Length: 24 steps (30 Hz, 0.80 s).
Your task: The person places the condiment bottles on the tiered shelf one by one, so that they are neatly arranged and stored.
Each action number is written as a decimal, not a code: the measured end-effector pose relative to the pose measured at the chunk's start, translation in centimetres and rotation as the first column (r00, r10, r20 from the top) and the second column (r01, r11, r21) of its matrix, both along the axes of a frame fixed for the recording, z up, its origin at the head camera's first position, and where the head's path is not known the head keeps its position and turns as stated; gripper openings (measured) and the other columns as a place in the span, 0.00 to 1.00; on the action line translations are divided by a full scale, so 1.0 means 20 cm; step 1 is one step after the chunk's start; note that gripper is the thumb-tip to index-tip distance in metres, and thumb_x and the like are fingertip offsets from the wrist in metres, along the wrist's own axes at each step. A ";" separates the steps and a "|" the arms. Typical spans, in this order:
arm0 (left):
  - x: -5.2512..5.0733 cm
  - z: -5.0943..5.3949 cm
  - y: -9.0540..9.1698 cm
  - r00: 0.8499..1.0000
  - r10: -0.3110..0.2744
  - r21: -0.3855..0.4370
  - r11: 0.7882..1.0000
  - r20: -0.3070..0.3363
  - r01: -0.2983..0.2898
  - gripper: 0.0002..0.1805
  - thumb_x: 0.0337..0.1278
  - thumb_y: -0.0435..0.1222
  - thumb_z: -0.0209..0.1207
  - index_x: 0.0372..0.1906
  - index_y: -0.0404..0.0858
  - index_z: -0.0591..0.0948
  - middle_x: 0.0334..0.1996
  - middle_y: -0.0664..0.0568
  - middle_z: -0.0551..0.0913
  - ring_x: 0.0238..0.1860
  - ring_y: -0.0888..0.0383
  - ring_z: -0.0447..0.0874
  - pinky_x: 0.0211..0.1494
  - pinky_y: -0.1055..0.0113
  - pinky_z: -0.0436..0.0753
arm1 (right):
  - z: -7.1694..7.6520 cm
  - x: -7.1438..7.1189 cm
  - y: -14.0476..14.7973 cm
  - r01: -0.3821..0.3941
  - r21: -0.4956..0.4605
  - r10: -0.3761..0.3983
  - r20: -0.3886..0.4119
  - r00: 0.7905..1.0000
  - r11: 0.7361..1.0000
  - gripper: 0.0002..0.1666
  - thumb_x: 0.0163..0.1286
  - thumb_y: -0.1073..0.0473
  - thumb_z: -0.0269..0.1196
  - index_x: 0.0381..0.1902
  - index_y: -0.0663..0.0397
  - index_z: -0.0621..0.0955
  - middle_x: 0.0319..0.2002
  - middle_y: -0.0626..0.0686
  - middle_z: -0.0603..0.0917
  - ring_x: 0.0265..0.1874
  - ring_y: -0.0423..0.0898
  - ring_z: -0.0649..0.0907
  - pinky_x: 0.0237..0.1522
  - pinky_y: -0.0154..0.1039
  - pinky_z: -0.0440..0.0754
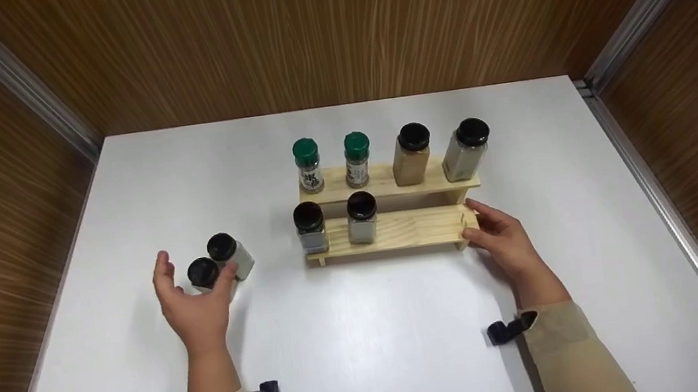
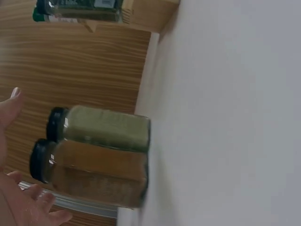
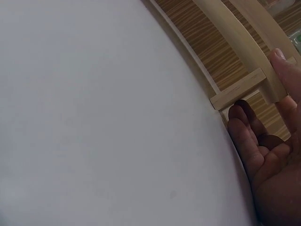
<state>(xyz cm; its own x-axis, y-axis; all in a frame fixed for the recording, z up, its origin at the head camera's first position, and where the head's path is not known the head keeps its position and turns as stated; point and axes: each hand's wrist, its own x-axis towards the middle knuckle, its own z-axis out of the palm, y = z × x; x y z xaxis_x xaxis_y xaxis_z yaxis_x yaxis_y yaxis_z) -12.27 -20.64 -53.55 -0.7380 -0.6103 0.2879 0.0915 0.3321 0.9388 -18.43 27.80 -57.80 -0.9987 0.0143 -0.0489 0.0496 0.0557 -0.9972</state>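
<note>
Two square spice jars with black lids stand side by side on the left of the table. In the left wrist view one jar [image 2: 106,128] holds greenish powder and the other jar [image 2: 96,174] brown powder. My left hand [image 1: 199,317] is around the near side of them, thumb and fingers spread wide and apart from the glass. My right hand [image 1: 507,246] grips the right end of a two-step wooden spice rack [image 1: 416,231], thumb on its lower shelf. Its other fingers reach under and behind that end, as the right wrist view shows.
On the upper step stand two green-capped bottles [image 1: 309,167] and two black-lidded jars [image 1: 412,158]. The lower step bears two black-lidded jars [image 1: 363,221] on its left half. Wood-grain panels [image 1: 329,32] enclose the white table [image 1: 353,342] at back and sides.
</note>
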 end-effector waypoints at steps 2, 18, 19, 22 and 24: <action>0.00 -0.03 -0.01 0.998 -0.033 0.057 0.998 0.053 0.030 0.56 0.48 0.30 0.80 0.81 0.31 0.59 0.80 0.39 0.62 0.80 0.41 0.60 0.79 0.40 0.59 | 0.00 0.00 0.00 0.000 0.001 0.000 0.005 1.000 1.000 0.37 0.70 0.76 0.68 0.75 0.68 0.71 0.51 0.56 0.83 0.44 0.42 0.85 0.42 0.35 0.88; -0.01 -0.12 -0.05 0.938 -0.191 0.060 0.982 0.288 0.181 0.53 0.52 0.20 0.59 0.84 0.30 0.49 0.82 0.35 0.58 0.80 0.38 0.59 0.80 0.49 0.61 | 0.00 0.00 0.00 0.008 -0.002 -0.008 0.018 1.000 1.000 0.38 0.69 0.78 0.67 0.76 0.66 0.71 0.49 0.55 0.83 0.43 0.43 0.85 0.41 0.35 0.88; -0.01 -0.12 -0.05 0.933 -0.192 0.063 0.981 0.304 0.181 0.53 0.53 0.19 0.58 0.84 0.30 0.49 0.82 0.35 0.58 0.80 0.38 0.60 0.80 0.49 0.61 | 0.00 0.00 0.00 0.008 0.000 -0.008 0.018 1.000 1.000 0.38 0.69 0.77 0.67 0.76 0.66 0.72 0.49 0.55 0.83 0.42 0.43 0.85 0.41 0.35 0.88; 0.00 -0.11 -0.06 0.923 -0.184 0.064 0.983 0.338 0.172 0.51 0.54 0.20 0.54 0.85 0.30 0.49 0.79 0.33 0.63 0.78 0.36 0.64 0.79 0.47 0.63 | 0.00 0.00 0.00 0.013 -0.011 -0.013 0.012 1.000 1.000 0.37 0.69 0.77 0.67 0.75 0.67 0.72 0.49 0.55 0.83 0.42 0.43 0.85 0.40 0.35 0.87; 0.00 -0.11 -0.06 0.919 -0.180 0.065 0.984 0.351 0.168 0.50 0.55 0.20 0.53 0.85 0.30 0.49 0.77 0.30 0.66 0.76 0.35 0.65 0.78 0.46 0.64 | 0.00 0.00 0.00 0.017 -0.022 -0.017 0.003 1.000 1.000 0.37 0.69 0.78 0.67 0.74 0.68 0.72 0.49 0.56 0.84 0.42 0.43 0.85 0.39 0.35 0.87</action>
